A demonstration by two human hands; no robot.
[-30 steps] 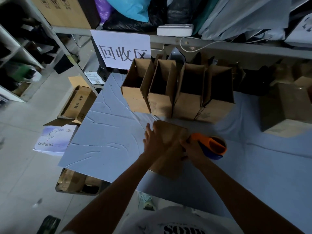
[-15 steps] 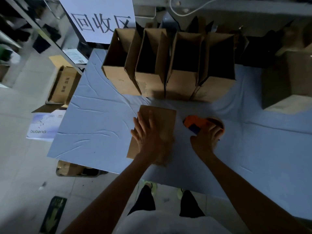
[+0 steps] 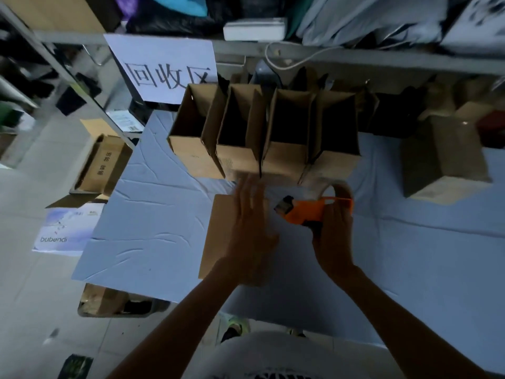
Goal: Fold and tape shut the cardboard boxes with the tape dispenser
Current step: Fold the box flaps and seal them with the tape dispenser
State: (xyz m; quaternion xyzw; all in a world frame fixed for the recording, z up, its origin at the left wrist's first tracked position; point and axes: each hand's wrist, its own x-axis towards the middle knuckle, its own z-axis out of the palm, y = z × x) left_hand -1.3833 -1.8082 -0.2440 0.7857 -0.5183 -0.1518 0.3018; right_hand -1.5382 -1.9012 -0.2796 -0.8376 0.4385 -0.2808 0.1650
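1. So, the brown cardboard box lies on the table, in its left half, reaching close to the near edge.
2. The left hand rests palm down on top of it, fingers straight and a bit spread, gripping nothing. It's blurry, so no finer detail there.
3. The right hand is wrapped round the handle of the orange tape dispenser, just right of the box, with its nose pointing left at it. I can't tell if the nose touches the cardboard.
4. The tape roll sits at the dispenser's far end, above the right hand.
5. Four open boxes stand side by side along the far edge, just past the hands. Another box stands apart toward the far right.
6. A paper sign hangs behind the far left corner, and a floor box lies off the left edge.
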